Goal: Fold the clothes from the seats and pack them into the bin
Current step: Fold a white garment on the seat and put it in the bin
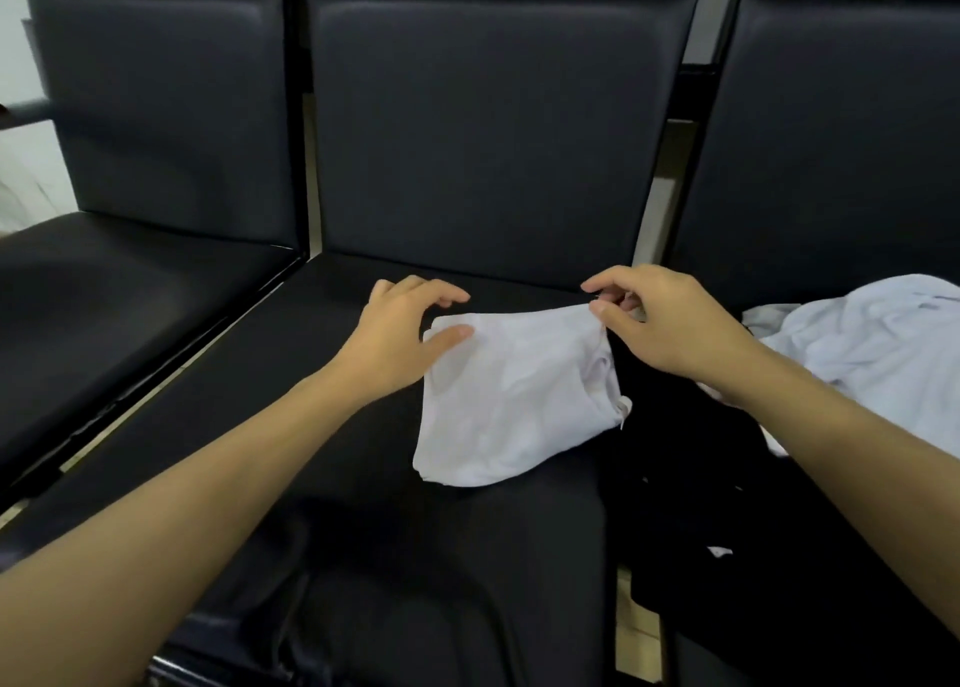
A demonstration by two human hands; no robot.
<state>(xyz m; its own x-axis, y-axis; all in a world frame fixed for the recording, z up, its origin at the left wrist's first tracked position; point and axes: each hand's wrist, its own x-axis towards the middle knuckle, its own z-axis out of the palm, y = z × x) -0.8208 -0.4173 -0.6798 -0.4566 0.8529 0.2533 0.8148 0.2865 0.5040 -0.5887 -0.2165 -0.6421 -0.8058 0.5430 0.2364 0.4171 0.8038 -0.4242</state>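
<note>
Folded white garment [511, 400] flat on middle seat [363, 452]; crumpled white shirt [878, 343] rightward.

Three black padded seats [467, 130] stand in a row, one at nine o'clock, one in the middle, one at three o'clock. Two white garments show: one folded white garment [511, 400] on the middle seat, near centre, and one crumpled white garment [872, 343] at three o'clock. One black garment [691, 478] lies heaped at four o'clock, between the two white ones. Two bare hands are in view: one left hand [400, 333] and one right hand [670, 317].
</note>
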